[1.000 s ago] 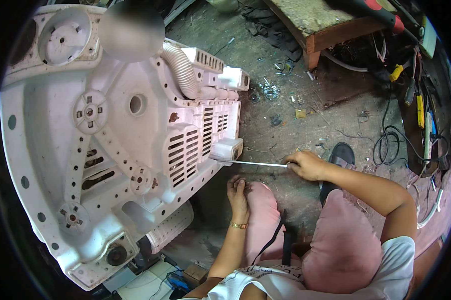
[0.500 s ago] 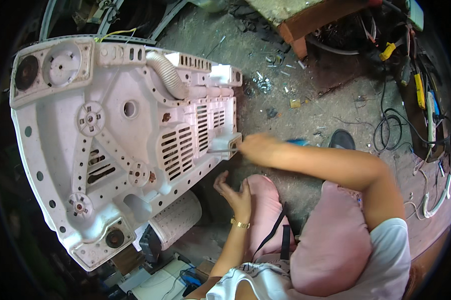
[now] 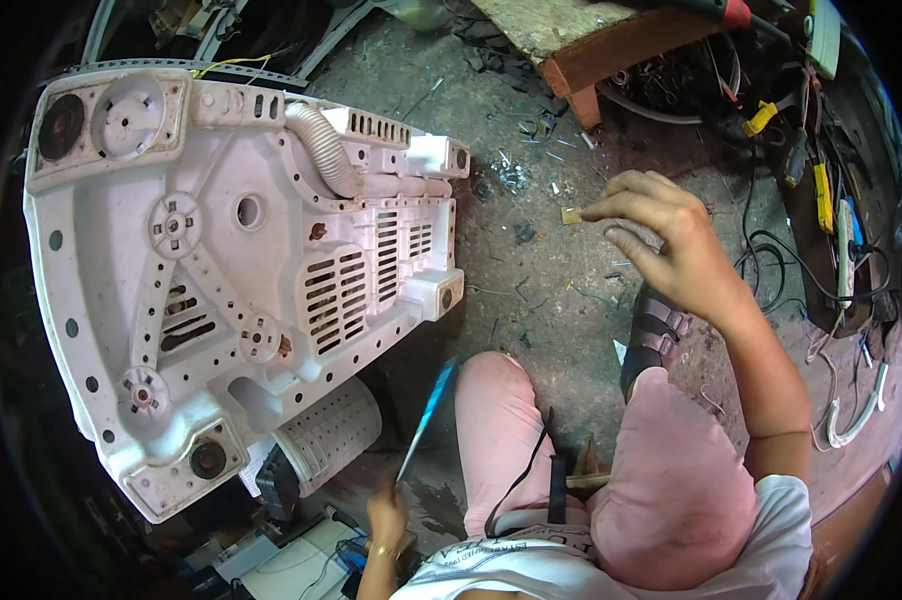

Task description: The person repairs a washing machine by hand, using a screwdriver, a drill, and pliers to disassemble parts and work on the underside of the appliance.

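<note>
In my left hand [image 3: 388,515], low in the view, is a long screwdriver [image 3: 434,400]. The fingers close on its thin metal shaft, and the blue handle points up and away. My right hand [image 3: 666,235] hangs over the floor with thumb and fingers apart and nothing in it. Its fingertips appear beside a small brownish square piece [image 3: 571,216] on the floor. On my left a large white plastic appliance base [image 3: 101,270] lies underside up, with slotted vents, round feet and a ribbed grey hose [image 3: 326,150]. Neither hand touches it.
A white perforated cylinder [image 3: 336,430] sticks out below the base. At the upper right is a wooden bench [image 3: 591,55]. Cables and yellow-handled tools [image 3: 823,198] crowd the right side. Metal scraps [image 3: 511,175] litter the concrete floor. My knees and right shoe are near the middle.
The screwdriver has left the base's corner foot and passed from my right hand to my left. My right hand has moved up and right, opening; my left hand has drawn back toward me.
</note>
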Available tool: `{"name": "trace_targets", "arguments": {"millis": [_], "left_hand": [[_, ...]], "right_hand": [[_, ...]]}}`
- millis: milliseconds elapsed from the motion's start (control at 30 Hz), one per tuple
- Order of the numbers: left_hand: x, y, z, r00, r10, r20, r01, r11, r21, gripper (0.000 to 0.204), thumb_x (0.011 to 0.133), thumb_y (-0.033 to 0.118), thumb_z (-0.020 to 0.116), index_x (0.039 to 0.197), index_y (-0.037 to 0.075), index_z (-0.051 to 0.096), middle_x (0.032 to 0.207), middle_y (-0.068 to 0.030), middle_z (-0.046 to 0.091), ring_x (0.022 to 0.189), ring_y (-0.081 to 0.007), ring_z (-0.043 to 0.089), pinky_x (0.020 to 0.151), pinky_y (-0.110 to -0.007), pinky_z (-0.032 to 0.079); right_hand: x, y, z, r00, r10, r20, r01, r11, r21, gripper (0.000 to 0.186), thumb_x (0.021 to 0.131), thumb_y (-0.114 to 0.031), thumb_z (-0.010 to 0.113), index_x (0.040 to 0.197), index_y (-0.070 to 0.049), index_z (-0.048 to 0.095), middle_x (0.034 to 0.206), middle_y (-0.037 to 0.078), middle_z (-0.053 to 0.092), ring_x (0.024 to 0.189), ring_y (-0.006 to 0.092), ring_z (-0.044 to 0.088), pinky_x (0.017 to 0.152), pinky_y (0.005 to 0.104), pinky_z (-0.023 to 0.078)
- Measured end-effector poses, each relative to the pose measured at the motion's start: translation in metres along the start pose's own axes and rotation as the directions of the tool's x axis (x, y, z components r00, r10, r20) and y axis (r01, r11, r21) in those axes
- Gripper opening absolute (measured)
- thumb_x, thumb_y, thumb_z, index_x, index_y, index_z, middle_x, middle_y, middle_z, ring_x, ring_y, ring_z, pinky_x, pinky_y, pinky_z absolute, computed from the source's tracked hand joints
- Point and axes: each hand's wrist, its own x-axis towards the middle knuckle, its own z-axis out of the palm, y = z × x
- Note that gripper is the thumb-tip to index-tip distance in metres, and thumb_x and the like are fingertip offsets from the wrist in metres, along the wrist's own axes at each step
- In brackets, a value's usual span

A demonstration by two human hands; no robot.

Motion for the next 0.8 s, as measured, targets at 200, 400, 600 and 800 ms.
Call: {"name": "trace_targets", "arguments": {"millis": [200, 400, 600, 800], "left_hand": [[-0.028, -0.053, -0.005, 0.698, -0.383, 0.606, 0.576, -0.203, -0.792, 0.015, 0.094, 0.017, 0.05, 0.096, 0.005, 0.06, 0.061, 0.0002, 0.045, 0.049, -0.0125, 0.044, 0.042, -0.028, 0.035], [0.005, 0.042, -0.016, 0.764, -0.457, 0.456, 0.619, 0.318, -0.718, 0.014, 0.096, 0.02, 0.047, 0.093, 0.008, 0.053, 0.062, 0.0039, 0.042, 0.046, -0.0072, 0.038, 0.039, -0.022, 0.029], [0.032, 0.045, -0.026, 0.496, -0.612, 0.616, 0.634, -0.229, -0.738, 0.018, 0.096, 0.014, 0.046, 0.113, 0.011, 0.053, 0.064, 0.003, 0.042, 0.049, -0.0069, 0.038, 0.039, -0.022, 0.029], [0.025, 0.058, -0.044, 0.512, -0.525, 0.68, 0.711, -0.184, -0.678, 0.011, 0.097, 0.018, 0.044, 0.099, 0.012, 0.053, 0.063, 0.0044, 0.034, 0.048, -0.0077, 0.032, 0.039, -0.02, 0.026]], "right_hand": [[-0.021, 0.038, 0.024, 0.946, 0.209, 0.247, -0.266, 0.936, 0.229, 0.019, 0.082, -0.005, 0.064, 0.101, -0.002, 0.067, 0.097, 0.015, 0.067, 0.086, 0.0271, 0.064, 0.076, 0.0364, 0.051], [-0.034, 0.049, 0.033, 0.923, 0.277, 0.268, -0.368, 0.838, 0.402, 0.02, 0.082, -0.004, 0.064, 0.102, -0.001, 0.066, 0.101, 0.014, 0.067, 0.089, 0.0228, 0.065, 0.078, 0.0355, 0.05], [-0.045, 0.057, 0.046, 0.873, 0.322, 0.365, -0.426, 0.869, 0.251, 0.02, 0.085, -0.01, 0.064, 0.104, -0.005, 0.067, 0.096, 0.014, 0.068, 0.09, 0.0255, 0.064, 0.08, 0.0356, 0.049], [-0.044, 0.058, 0.051, 0.832, 0.38, 0.405, -0.505, 0.821, 0.268, 0.02, 0.085, -0.013, 0.063, 0.103, -0.004, 0.066, 0.095, 0.015, 0.068, 0.09, 0.0284, 0.065, 0.081, 0.0381, 0.049]]}}
